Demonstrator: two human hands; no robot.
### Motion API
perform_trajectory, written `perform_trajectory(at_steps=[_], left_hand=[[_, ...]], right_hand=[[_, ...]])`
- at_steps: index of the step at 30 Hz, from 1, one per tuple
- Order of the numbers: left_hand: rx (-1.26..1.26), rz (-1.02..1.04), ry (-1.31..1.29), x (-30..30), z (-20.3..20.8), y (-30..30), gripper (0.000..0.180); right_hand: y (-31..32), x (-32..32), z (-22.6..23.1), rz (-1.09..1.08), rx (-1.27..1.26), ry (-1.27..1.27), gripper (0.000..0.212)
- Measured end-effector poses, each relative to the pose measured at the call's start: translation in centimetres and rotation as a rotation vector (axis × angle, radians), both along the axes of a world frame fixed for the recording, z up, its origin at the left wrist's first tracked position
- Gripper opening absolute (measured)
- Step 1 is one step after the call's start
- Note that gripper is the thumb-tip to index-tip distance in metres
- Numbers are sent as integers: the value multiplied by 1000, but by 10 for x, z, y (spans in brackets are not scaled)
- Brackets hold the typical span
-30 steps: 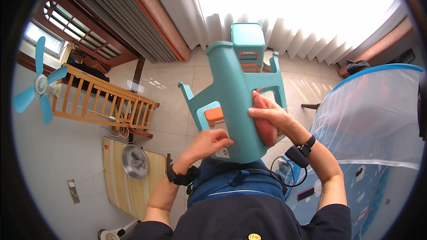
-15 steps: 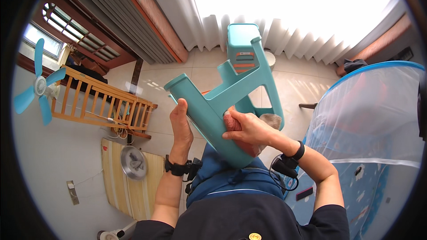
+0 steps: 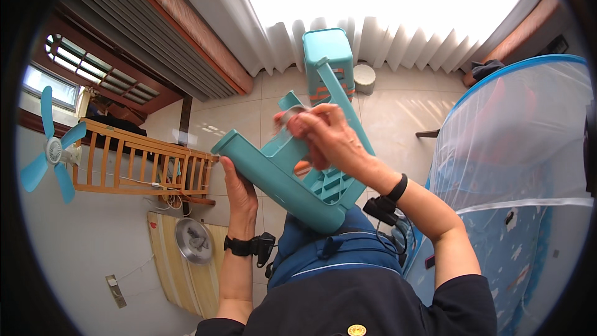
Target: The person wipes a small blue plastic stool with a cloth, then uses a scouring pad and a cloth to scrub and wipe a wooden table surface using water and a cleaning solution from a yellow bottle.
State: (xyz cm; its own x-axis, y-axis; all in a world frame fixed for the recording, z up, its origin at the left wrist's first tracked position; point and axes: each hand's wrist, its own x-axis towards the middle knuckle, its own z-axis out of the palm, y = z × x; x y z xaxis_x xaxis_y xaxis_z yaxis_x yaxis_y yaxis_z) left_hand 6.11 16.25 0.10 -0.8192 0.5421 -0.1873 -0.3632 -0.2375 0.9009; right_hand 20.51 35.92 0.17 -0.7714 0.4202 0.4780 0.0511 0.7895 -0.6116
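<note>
While the left hand (image 3: 239, 193) is bracing a tilted teal stool (image 3: 273, 179) over the lap (image 3: 339, 260), its hidden fingers' grip impossible to tell, the right hand (image 3: 336, 141) is reaching across, curled fingers clutching a reddish cloth (image 3: 293, 118).

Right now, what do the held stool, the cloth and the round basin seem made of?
Teal stool: likely moulded plastic, satin; smooth single-colour skin, ribbed underside.
Red-and-grey cloth: apparently matte fabric, fibre unclear; bunched in the right hand, blurred.
Round basin: probably metal; silvery sheen.
</note>
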Motion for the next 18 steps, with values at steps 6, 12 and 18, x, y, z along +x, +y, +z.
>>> perform_trajectory(at_steps=[6, 12, 18], left_hand=[[-36, 32, 5, -6, -7, -10, 63], [42, -2, -6, -16, -9, -22, 64], [62, 21, 32, -13, 1, -19, 62]], right_hand=[[81, 14, -45, -379, -178, -18, 22], [110, 2, 13, -425, -320, 364, 20], [132, -3, 84, -492, -584, 890, 25]])
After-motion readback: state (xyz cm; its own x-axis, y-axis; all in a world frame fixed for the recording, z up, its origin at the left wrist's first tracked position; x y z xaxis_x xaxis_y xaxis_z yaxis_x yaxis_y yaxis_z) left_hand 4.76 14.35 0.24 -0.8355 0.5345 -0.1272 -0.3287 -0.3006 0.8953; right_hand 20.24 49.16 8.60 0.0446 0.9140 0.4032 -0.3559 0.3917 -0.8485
